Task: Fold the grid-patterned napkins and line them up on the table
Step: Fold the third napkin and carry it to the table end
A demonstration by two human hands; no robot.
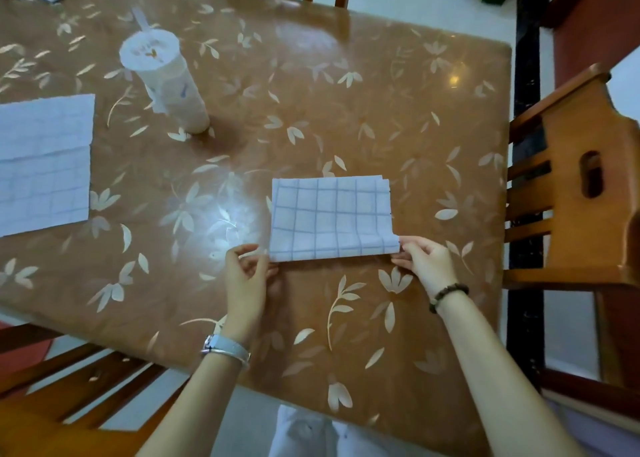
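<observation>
The folded napkin [330,219] is lying on the table [346,92], a bit right of the middle and near the person. It is white with a thin grid of lines, and it is making a neat, wide block, with a few layers showing at its far right corner. The left hand [244,276] is pinching the near left corner and the right hand [427,264] is pinching the near right corner, so each grip is clamped on the cloth between thumb and fingers. The near edge is lifting a little off the table while the far edge is resting flat. I think the person is holding both near corners so the edge is not going crooked, maybe to fold the cloth over once more or to slide it into place. I cannot tell which. Holding two corners at once is also helping the layers not slip apart. Far off to the left, the other napkin [43,158] is lying flat. It is bigger and has one crease across it, so it is probably waiting for more folds. Between the two and farther back, a white tube [166,82] is standing up, well apart from both cloths. A wooden chair [571,186] is standing at the right side of the table.
</observation>
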